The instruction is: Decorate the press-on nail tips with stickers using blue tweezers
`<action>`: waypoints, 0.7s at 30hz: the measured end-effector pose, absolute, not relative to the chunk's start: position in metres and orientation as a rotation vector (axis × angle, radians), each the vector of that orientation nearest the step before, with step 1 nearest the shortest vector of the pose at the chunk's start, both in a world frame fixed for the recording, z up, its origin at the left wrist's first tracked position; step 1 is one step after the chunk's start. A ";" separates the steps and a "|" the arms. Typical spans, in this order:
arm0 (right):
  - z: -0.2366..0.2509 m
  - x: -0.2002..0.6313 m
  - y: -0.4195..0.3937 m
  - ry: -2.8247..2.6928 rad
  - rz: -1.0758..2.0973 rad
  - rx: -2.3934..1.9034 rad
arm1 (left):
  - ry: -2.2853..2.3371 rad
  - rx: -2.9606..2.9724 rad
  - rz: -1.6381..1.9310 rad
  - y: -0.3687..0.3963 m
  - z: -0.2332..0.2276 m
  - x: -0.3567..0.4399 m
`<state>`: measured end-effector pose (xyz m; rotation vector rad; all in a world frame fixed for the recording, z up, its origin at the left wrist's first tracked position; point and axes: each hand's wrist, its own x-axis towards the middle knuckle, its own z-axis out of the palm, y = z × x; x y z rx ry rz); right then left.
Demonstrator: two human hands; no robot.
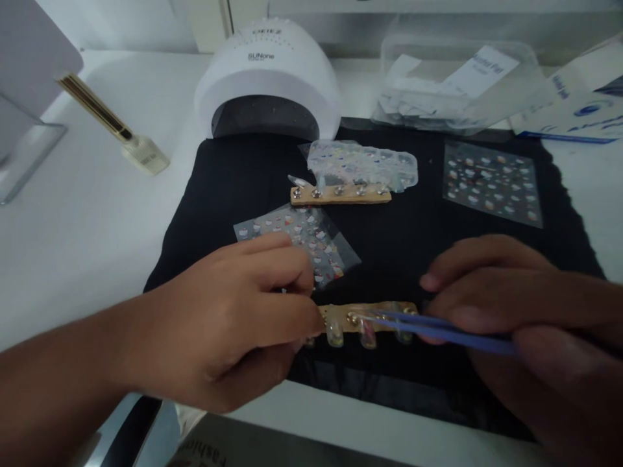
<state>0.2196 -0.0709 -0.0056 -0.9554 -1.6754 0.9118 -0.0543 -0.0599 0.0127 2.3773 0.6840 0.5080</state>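
My left hand (243, 318) is closed, thumb and forefinger pinching the left end of a wooden strip (360, 310). Several clear false nail tips (368, 335) stick out from the strip's near side, one with a reddish pattern. Blue tweezers (467, 338) are held in my right hand (516, 305), their points over the strip near the middle nail tips. Whether the points grip anything is too small to tell. Under the left fingers lies a clear sticker sheet (311, 250) with small cartoon cat faces.
Behind stand a white nail lamp (267, 71) and a clear tub (452, 84) of alcohol pad packets. A second wooden strip (341, 194) with metal studs lies before a translucent tray (363, 162). Another sticker sheet (491, 181) is at right on the black cloth (195, 214). A brush (111, 123) lies left.
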 end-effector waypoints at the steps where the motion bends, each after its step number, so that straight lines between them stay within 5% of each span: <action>1: -0.006 0.220 -0.069 -1.700 0.920 -0.980 | 0.675 2.374 0.516 -0.060 0.012 -0.054; 11: -0.003 0.204 -0.044 -1.444 0.784 -1.053 | 0.649 2.406 0.470 -0.059 0.005 -0.052; 15: -0.011 0.209 -0.028 -1.367 0.793 -0.716 | 0.641 2.448 0.462 -0.056 0.006 -0.052; 21: -0.020 0.211 -0.009 -1.300 0.783 -0.619 | 0.776 2.393 0.860 -0.059 0.010 -0.071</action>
